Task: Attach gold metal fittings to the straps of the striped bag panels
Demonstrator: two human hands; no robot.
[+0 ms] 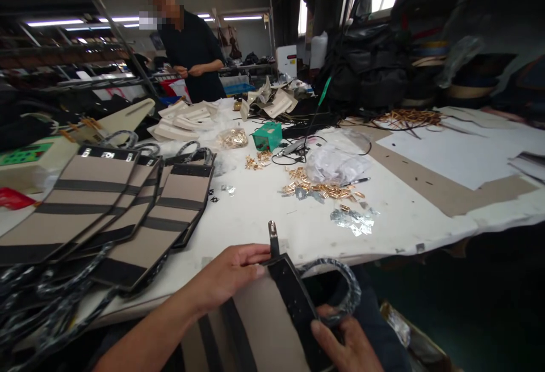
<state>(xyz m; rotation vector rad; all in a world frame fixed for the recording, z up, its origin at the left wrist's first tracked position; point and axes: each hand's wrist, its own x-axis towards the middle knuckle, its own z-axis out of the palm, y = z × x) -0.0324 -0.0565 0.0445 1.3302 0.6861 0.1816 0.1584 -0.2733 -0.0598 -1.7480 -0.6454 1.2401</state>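
Observation:
A beige bag panel with black stripes and a black top band rests against me at the table's near edge. My left hand closes on its upper left corner, thumb on the face. Beside those fingers a black strap tab with a metal fitting at its tip sticks up. My right hand grips the panel's right edge, thumb on the black band. A plastic-wrapped handle loops out from the band just above my right hand. The panel's lower part runs out of view.
Similar striped panels with wrapped handles are piled at left. Gold fittings, silver plates, a plastic bag and a green box lie on the white table. Another person stands across it.

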